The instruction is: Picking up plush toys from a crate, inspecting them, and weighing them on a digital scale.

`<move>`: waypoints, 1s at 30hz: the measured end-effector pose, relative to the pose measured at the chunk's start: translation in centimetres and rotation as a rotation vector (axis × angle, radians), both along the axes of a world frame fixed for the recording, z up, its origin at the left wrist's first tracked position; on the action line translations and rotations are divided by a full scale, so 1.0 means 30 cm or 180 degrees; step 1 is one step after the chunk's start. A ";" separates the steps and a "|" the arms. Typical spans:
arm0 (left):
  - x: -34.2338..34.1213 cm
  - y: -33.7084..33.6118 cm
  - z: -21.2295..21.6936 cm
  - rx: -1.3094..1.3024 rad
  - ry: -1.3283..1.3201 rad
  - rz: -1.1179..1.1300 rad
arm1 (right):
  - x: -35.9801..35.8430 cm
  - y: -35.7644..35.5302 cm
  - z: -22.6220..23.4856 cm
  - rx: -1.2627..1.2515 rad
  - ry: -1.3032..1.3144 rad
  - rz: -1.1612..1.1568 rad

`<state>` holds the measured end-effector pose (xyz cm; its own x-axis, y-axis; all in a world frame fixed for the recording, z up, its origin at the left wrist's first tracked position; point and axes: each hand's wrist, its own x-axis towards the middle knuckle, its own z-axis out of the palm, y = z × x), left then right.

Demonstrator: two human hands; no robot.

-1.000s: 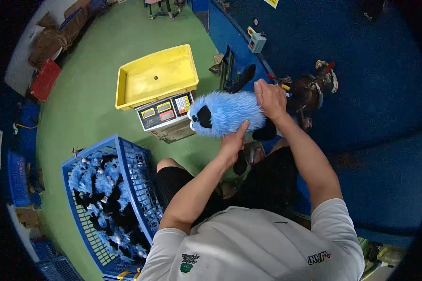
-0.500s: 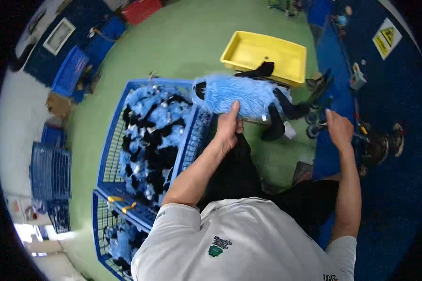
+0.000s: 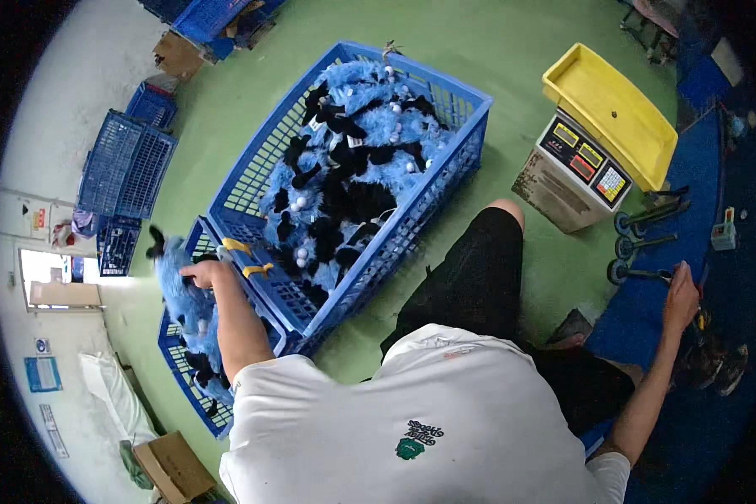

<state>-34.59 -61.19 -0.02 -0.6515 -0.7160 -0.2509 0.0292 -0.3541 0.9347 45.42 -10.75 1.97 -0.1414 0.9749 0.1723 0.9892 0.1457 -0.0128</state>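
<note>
dark lettering (image 3: 425,431) and a green emblem (image 3: 410,448) mark the white shirt (image 3: 496,403).

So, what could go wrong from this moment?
The blue plush toy in the left hand is near the rim of the smaller blue crate, so it might slip outside. The right hand looks close to the black-ringed tools and might bump one.
</note>
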 end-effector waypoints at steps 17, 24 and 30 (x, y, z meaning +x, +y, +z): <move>0.190 0.201 -1.335 -0.3935 -0.1745 -0.4841 | 0.073 0.027 0.024 -0.0259 0.0788 0.0247; 0.232 0.137 -1.459 -0.3712 -0.1161 -0.5384 | -0.022 -0.014 0.086 -0.0337 0.0919 0.0195; 0.289 0.407 -1.041 -0.3482 -0.0906 -0.4505 | 0.054 0.043 0.027 -0.0156 0.0670 0.0080</move>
